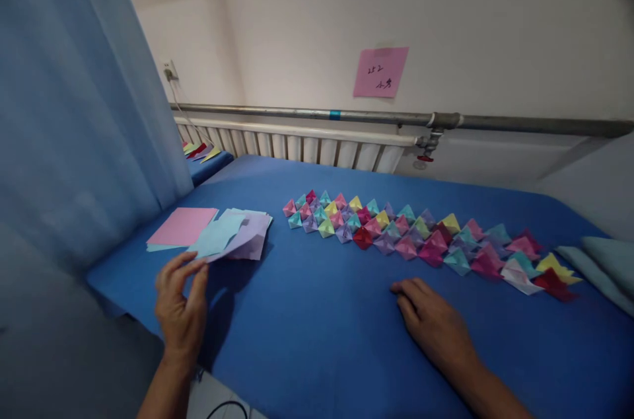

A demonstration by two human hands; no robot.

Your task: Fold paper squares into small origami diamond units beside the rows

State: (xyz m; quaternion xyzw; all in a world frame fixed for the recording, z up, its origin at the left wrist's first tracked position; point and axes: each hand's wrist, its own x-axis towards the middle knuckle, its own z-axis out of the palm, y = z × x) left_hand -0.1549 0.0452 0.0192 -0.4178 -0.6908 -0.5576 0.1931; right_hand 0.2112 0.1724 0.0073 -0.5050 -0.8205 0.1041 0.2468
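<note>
Lavender square paper sheet (251,240), thin and slightly curved: head view shows it at the left of the blue-covered table (317,333), near corner raised. Left hand (181,300) grips that corner between thumb and fingertips. Light-blue paper sheet (220,235) lies against it, close to the same fingertips; whether it is also pinched, cannot tell. Pink square paper sheet (182,226) lies just left of these, over a pale blue edge.

Right hand (436,320) rests palm down on the table, fingers loosely bent, nothing visible in it; underside hidden. Beyond it, multicoloured folded-paper pieces with pointed corners (406,248) stand in close slanting rows, running rightward toward a grey-green folded cloth (601,273).

Behind the table: white ribbed radiator (317,147), grey metal pipe (277,112), pink handwritten paper note (380,72) on the wall. Light-blue curtain (89,75) hangs at left.
</note>
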